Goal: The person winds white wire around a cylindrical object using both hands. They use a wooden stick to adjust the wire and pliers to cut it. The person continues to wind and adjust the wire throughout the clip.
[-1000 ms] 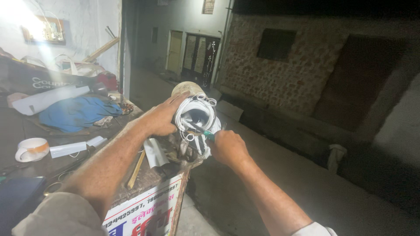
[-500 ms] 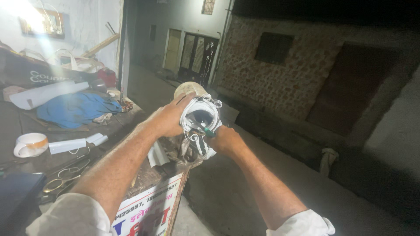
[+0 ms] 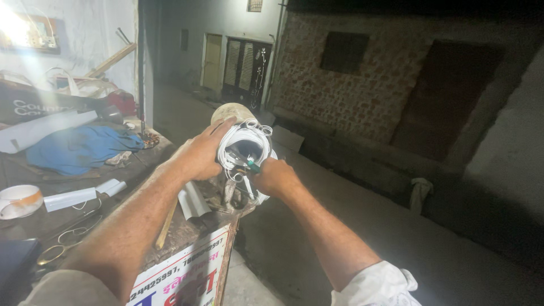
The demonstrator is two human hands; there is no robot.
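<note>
Both hands have shifted only slightly since half a second ago, the coil tipping a little more toward the camera while the view drifts right. Starting at nine o'clock, a roll of tape lies on the cluttered workbench, with a white plastic strip just beside it and a blue cloth farther back at ten o'clock. Toward the centre, the left hand grasps the coil of white wire, fingers curled over its top rim and holding it above the bench's corner. At the coil's five o'clock, the right hand is clenched around a small green-handled tool, its tip touching the strands. Judging by this, the winding or binding of the coil is under way; the next move calls for a steady left grip while the right works the strands without letting loops slip. At three o'clock a pale rag hangs on the dark wall.
</note>
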